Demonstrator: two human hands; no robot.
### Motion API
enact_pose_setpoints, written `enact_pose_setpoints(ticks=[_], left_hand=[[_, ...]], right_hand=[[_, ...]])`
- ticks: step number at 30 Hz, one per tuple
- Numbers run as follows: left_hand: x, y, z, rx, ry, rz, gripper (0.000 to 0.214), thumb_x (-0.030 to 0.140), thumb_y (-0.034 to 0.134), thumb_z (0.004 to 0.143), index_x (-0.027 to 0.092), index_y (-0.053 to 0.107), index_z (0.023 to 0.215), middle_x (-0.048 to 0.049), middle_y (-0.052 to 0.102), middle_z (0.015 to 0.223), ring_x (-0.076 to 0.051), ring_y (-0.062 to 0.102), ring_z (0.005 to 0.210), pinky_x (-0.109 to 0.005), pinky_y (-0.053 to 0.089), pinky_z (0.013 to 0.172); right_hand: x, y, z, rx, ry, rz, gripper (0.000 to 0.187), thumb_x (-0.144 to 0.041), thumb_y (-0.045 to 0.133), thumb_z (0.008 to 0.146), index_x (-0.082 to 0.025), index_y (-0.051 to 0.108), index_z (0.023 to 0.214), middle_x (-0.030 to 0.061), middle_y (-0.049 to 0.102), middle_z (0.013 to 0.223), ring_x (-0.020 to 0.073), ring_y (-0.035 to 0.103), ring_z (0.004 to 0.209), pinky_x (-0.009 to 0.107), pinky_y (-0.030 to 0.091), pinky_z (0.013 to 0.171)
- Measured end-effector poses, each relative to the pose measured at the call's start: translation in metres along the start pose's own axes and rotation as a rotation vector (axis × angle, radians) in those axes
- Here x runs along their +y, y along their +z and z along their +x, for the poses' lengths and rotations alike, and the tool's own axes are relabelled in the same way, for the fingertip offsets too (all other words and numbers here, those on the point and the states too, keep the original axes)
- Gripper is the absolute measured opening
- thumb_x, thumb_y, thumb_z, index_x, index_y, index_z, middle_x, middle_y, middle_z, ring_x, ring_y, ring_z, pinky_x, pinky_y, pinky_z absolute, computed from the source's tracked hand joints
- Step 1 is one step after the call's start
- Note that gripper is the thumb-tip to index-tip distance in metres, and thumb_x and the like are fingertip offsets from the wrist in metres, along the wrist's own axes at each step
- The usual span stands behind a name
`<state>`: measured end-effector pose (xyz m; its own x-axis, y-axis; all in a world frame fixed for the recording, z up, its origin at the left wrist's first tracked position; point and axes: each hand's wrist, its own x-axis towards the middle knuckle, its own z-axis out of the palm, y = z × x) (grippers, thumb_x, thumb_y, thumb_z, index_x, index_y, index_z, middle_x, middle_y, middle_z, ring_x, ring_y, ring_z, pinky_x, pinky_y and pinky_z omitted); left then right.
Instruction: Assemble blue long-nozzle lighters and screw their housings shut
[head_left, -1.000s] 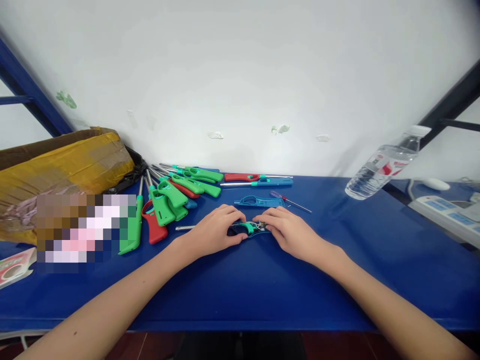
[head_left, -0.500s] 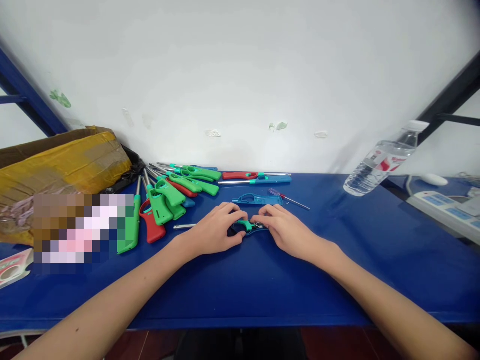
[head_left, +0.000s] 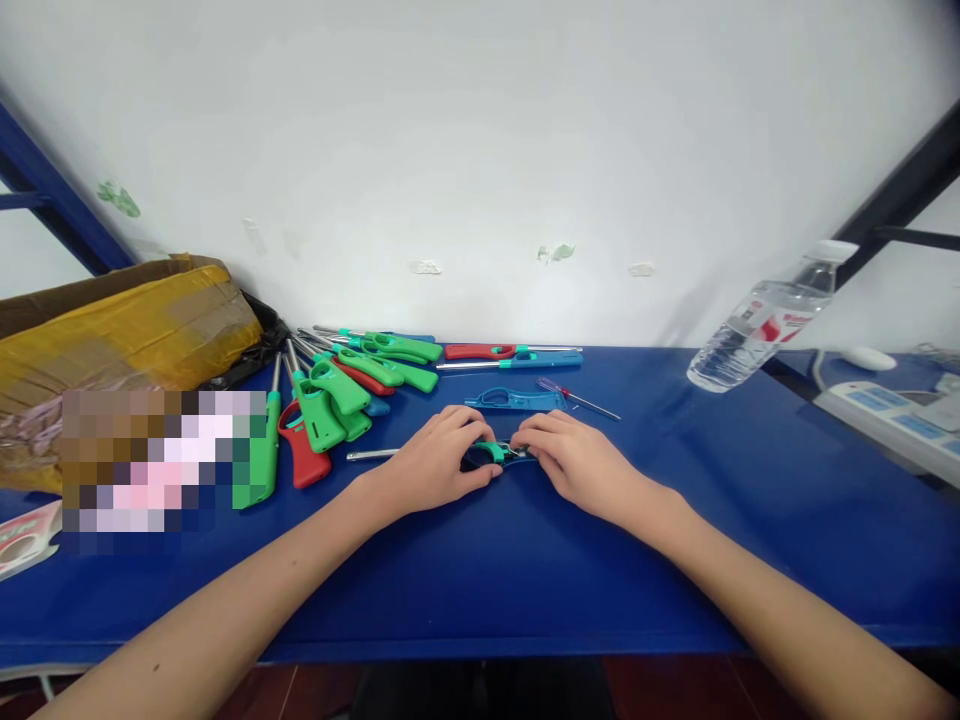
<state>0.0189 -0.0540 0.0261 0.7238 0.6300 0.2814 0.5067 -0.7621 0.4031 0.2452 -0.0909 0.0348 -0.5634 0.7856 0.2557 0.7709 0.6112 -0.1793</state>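
Observation:
An opened long-nosed lighter (head_left: 493,452) lies on the blue table, its metal tube (head_left: 367,455) pointing left and a green trigger piece showing in its dark blue shell. My left hand (head_left: 435,462) is closed around the trigger area, thumb at the near side and fingers at the far side. Bent over the handle end, my right hand (head_left: 581,458) pinches at small inner parts, which its fingers largely cover. Just beyond the hands are a loose blue half-shell (head_left: 517,399) and a small screwdriver (head_left: 589,402) with a clear purplish handle.
Several green lighters (head_left: 322,410) and a red lighter (head_left: 306,450) are heaped at left, beside a taped cardboard box (head_left: 142,325). Two more lighters lie near the wall. A water bottle (head_left: 761,325) and a white power strip (head_left: 892,425) are at right. One left patch is pixelated.
My right fingers have shifted slightly over the lighter's inner parts. My left thumb has slid a little to the right. The lighter stays almost in place.

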Motion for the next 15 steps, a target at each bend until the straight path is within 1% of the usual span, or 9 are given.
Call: enact_pose_setpoints(ticks=[4,7,13,15], left_hand=[[0.0009,0.0004,-0.0003,-0.004,-0.005,0.010,0.022,0.034,0.064,0.085,0.021,0.060,0.103,-0.0081,0.059,0.110,-0.025,0.052,0.111,-0.042,0.045,0.098],[0.0012,0.0004,-0.0005,-0.012,0.000,0.028,0.023,0.033,0.064,0.086,0.021,0.059,0.105,-0.0078,0.059,0.109,-0.025,0.052,0.110,-0.041,0.045,0.097],[0.0026,-0.0004,0.0000,-0.039,0.054,0.051,0.029,0.030,0.060,0.088,0.023,0.060,0.117,-0.0094,0.057,0.116,-0.025,0.051,0.113,-0.040,0.045,0.099],[0.0036,-0.0008,0.0001,-0.044,0.061,0.067,0.029,0.029,0.059,0.089,0.023,0.061,0.117,-0.0099,0.056,0.117,-0.026,0.051,0.114,-0.041,0.045,0.099]], right_hand=[[0.0001,0.0005,0.0005,0.007,-0.012,-0.016,0.034,-0.004,0.042,0.089,-0.019,0.066,0.108,0.0094,0.068,0.108,0.0238,0.060,0.097,0.040,0.052,0.083],[0.0010,0.0016,-0.0001,0.023,-0.007,0.019,0.032,-0.006,0.043,0.090,-0.020,0.066,0.106,0.0082,0.069,0.105,0.0228,0.061,0.095,0.038,0.052,0.082],[0.0055,0.0020,-0.0011,0.050,0.088,0.099,0.034,-0.009,0.049,0.089,-0.019,0.058,0.120,0.0075,0.071,0.106,0.0218,0.065,0.095,0.036,0.053,0.080],[0.0067,0.0007,-0.0005,0.050,0.113,0.126,0.031,-0.011,0.051,0.089,-0.020,0.060,0.118,0.0066,0.072,0.104,0.0211,0.068,0.092,0.034,0.053,0.078]])
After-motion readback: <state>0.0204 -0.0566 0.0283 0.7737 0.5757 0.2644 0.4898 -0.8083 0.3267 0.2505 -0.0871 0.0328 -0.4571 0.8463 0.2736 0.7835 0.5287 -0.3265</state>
